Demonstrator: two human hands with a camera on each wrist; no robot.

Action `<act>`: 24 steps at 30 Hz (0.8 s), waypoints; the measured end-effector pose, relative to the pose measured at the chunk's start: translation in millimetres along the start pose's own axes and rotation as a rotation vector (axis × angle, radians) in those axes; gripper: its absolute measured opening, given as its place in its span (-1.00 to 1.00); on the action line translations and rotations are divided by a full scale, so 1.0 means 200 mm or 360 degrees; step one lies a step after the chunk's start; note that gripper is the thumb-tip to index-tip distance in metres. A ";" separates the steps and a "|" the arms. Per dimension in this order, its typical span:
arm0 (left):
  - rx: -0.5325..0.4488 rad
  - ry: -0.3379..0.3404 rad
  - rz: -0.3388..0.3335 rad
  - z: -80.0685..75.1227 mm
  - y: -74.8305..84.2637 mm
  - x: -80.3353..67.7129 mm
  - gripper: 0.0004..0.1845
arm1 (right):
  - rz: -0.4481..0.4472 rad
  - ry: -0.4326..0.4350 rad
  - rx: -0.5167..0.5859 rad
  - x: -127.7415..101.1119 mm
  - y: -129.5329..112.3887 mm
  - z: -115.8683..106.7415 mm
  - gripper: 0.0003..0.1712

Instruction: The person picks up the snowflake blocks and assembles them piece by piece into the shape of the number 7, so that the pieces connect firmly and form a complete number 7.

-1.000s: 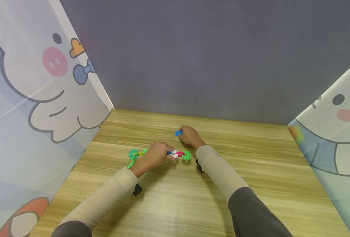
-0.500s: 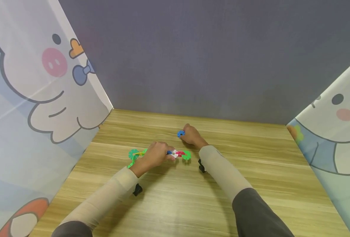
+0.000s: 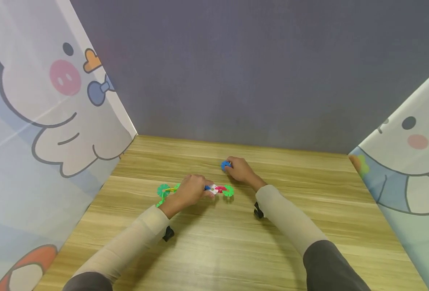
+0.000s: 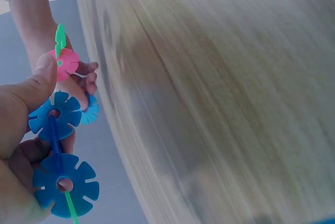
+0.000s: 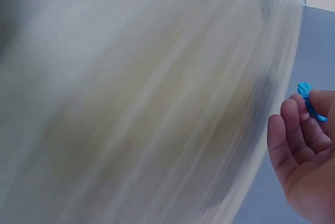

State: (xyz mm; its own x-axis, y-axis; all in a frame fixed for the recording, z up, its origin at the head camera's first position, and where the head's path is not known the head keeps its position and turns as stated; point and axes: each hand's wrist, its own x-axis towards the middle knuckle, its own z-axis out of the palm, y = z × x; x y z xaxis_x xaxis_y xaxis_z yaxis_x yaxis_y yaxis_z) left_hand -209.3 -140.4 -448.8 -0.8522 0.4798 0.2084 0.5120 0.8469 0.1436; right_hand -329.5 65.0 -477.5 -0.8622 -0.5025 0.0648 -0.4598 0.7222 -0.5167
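In the head view my left hand [image 3: 189,190] grips a chain of slotted snowflake discs. To its right a white disc [image 3: 213,189], a red disc [image 3: 220,189] and a bright green disc [image 3: 228,190] show; a teal disc [image 3: 163,190] and a yellow disc [image 3: 170,189] lie to its left. The left wrist view shows linked blue discs [image 4: 60,185] against the palm, thumb over the chain. Farther back, my right hand [image 3: 240,168] pinches a loose blue snowflake disc [image 3: 225,165] between thumb and fingers. The right wrist view shows this blue disc [image 5: 304,90] partly covered by the thumb.
Both hands are over a wood-grain table [image 3: 214,250]. A dark grey panel [image 3: 236,81] rises at its back edge. Cartoon-printed panels [image 3: 65,153] border the left and right sides.
My right hand has moved a little to the right with the blue disc, which shows at a changed angle. The left hand and its chain have stayed in place.
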 end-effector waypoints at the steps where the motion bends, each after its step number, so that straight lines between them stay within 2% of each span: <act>1: 0.0000 -0.0001 -0.0003 0.00 0.00 0.00 -0.46 | -0.0017 0.0003 0.0014 -0.01 0.00 -0.01 -0.86; 15: -0.0065 -0.0036 -0.0056 0.00 0.02 0.02 -0.48 | -0.0206 0.0038 0.0089 -0.23 0.03 -0.11 -0.90; 24: -0.0115 -0.0019 -0.0094 -0.02 0.03 0.02 -0.49 | -0.0286 -0.0017 0.0006 -0.37 0.05 -0.14 -0.89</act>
State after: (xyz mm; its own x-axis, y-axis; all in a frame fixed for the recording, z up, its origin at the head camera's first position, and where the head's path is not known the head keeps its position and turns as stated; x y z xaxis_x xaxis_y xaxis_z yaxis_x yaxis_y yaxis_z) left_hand -209.2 -133.4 -442.6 -0.8823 0.4323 0.1863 0.4666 0.8554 0.2250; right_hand -275.9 123.1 -462.8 -0.7637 -0.6286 0.1473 -0.6056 0.6184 -0.5009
